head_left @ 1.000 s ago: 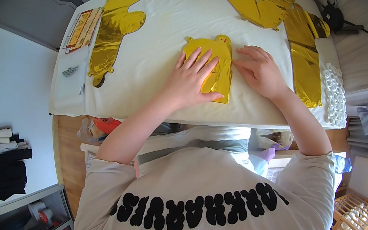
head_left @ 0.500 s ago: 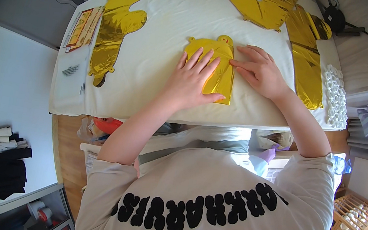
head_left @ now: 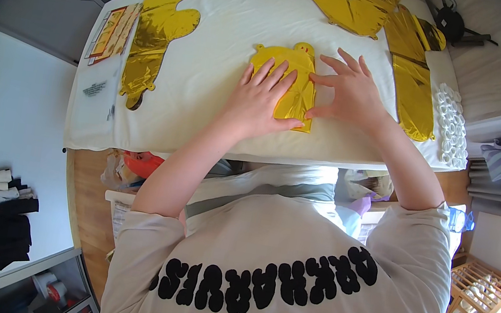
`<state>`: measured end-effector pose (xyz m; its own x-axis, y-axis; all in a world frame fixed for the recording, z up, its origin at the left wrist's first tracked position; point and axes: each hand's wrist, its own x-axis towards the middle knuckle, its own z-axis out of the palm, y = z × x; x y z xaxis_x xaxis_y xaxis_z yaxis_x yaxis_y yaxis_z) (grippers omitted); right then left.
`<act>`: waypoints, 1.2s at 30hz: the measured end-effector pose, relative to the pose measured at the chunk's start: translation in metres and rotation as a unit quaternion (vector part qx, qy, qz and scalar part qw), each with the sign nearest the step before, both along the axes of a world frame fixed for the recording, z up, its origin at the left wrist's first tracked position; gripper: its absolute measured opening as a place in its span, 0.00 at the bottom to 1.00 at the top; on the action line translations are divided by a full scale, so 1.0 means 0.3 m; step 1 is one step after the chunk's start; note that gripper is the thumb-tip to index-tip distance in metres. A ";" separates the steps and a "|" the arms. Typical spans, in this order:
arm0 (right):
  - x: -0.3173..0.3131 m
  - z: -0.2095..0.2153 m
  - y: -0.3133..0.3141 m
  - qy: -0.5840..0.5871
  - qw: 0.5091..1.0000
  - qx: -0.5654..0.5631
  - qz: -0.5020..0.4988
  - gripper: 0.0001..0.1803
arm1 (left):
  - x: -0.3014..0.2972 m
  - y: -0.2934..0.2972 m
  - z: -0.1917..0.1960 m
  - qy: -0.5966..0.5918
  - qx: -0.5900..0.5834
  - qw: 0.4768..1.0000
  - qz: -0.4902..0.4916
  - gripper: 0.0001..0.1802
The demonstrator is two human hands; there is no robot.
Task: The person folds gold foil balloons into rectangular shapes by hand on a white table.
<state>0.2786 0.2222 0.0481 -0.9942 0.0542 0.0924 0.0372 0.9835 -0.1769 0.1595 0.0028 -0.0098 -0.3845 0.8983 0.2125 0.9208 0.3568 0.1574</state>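
A gold foil balloon [head_left: 295, 101], flat and folded into a narrow bundle, lies on the white-covered table [head_left: 216, 40] in front of me. My left hand [head_left: 259, 102] lies flat across it with the fingers spread, covering its left part. At the bundle's right edge is my right hand [head_left: 349, 93], its fingers apart; the thumb and index fingertip come up to that edge. A small rounded tab with a red mark sticks out at the bundle's far end. Nothing shows gripped in either hand.
Flat gold foil balloons lie at the left [head_left: 152, 29], far back [head_left: 352, 9] and right [head_left: 413, 84]. Clear plastic packaging [head_left: 94, 99] is by the left edge. Rolls of white ribbon [head_left: 452, 126] line the right edge, with a black object [head_left: 451, 24] behind.
My right hand has opened wider, the thumb now apart from the fingers along the bundle's right edge. My left hand stays flat on the balloon. The whole view has shifted slightly.
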 end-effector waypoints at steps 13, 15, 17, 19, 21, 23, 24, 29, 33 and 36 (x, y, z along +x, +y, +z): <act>0.038 0.003 -0.036 -0.086 0.996 0.005 0.020 0.63 | 0.006 -0.001 0.016 -0.016 -0.034 0.999 0.013 0.67; 0.036 0.012 -0.044 -0.101 0.994 0.012 0.024 0.65 | 0.005 -0.003 0.024 -0.024 -0.056 0.998 0.017 0.68; 0.038 0.015 -0.043 -0.105 0.994 0.004 0.022 0.66 | -0.004 -0.006 0.065 -0.068 -0.067 0.995 0.010 0.68; 0.036 0.020 -0.043 -0.109 0.994 -0.004 0.022 0.67 | -0.040 -0.012 0.060 -0.111 -0.078 0.991 0.005 0.67; 0.026 0.026 -0.053 -0.121 0.992 -0.027 0.011 0.68 | -0.106 -0.042 0.011 -0.402 0.215 0.890 -0.015 0.58; 0.028 0.021 -0.048 -0.116 0.992 -0.044 0.015 0.69 | -0.137 -0.076 0.031 -0.484 0.296 0.823 -0.025 0.49; 0.031 0.018 -0.049 -0.113 0.992 -0.060 0.017 0.69 | -0.145 -0.108 0.040 -0.489 0.317 0.813 -0.011 0.47; 0.080 -0.029 -0.057 -0.017 0.995 -0.097 0.022 0.63 | -0.079 -0.268 0.097 -0.246 0.163 0.954 -0.046 0.41; 0.139 -0.059 -0.088 0.077 0.969 -0.193 0.132 0.39 | 0.060 -0.366 0.120 -0.087 0.037 0.991 -0.090 0.38; 0.193 -0.075 -0.139 0.138 0.970 -0.118 0.164 0.22 | 0.078 -0.396 0.082 -0.056 0.011 0.994 -0.089 0.38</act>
